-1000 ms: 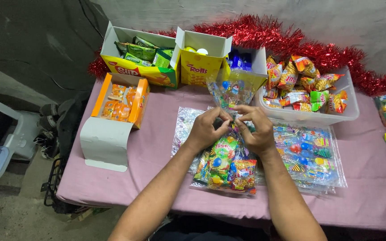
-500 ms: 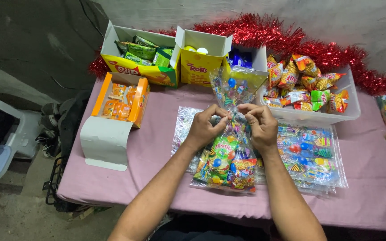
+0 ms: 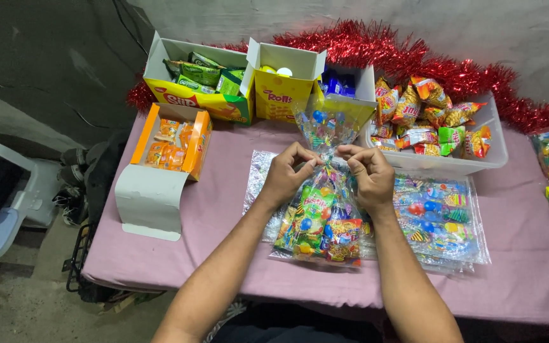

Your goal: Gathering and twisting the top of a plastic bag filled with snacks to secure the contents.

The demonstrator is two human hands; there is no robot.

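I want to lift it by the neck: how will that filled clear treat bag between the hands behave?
The treat bag looks floppy: thin crinkled film, pinched by both hands. Probably light, holding small wrapped snacks. Likely to sag and slip, since the film looks glossy.

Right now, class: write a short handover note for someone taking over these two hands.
Left hand and right hand both pinch the gathered neck of the clear treat bag, which stands on the pink table.
Done: bag is filled with sweets.
Left: neck not yet tied.
Empty printed bags lie to the right; the tub of snack packets and the boxes sit behind.
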